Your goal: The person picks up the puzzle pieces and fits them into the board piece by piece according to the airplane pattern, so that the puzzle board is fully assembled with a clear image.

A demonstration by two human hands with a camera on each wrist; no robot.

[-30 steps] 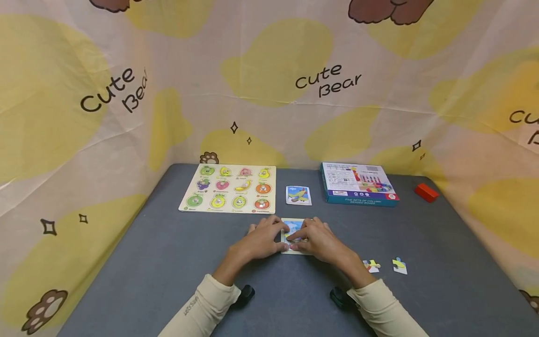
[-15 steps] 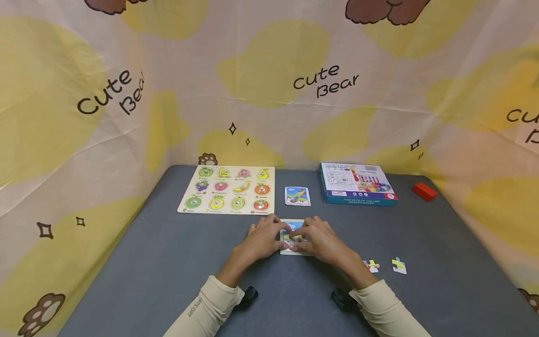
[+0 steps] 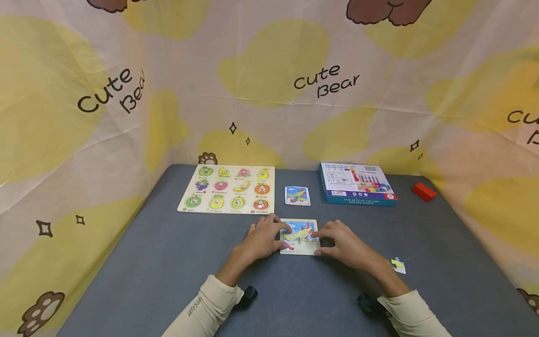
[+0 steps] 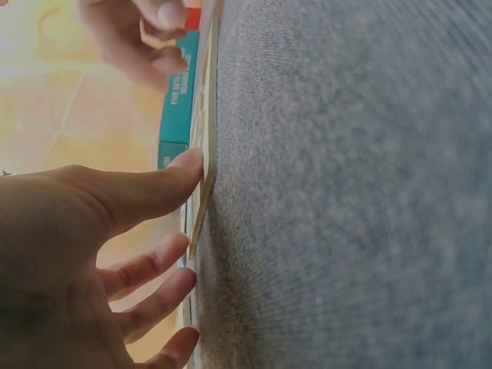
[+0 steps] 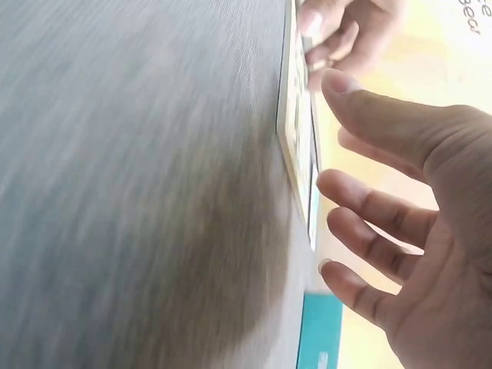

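A small jigsaw puzzle board (image 3: 305, 248) with an airplane picture lies flat on the table. Its upper part is covered by pieces; most of the bottom strip shows pale bare board, with a small red and white patch near the left thumb. My left hand (image 3: 264, 237) rests at the board's left side, index fingertip and thumb touching it, other fingers loosely bent. At the right edge is my right hand (image 3: 345, 244), its fingers spread and slightly curved, nothing visible between them; in the right wrist view its thumb (image 5: 384, 123) stands close to the board.
One loose puzzle piece (image 3: 398, 265) lies right of the right forearm. Behind the board sits an airplane picture card (image 3: 297, 196). Further back are a fruit board (image 3: 227, 189) at left, a teal-sided box (image 3: 358, 183) and a red block (image 3: 423, 192) at right.
My right hand has moved right, off the middle of the board to its right edge, uncovering the picture. A loose piece near that wrist is now out of sight. The left hand stays put.
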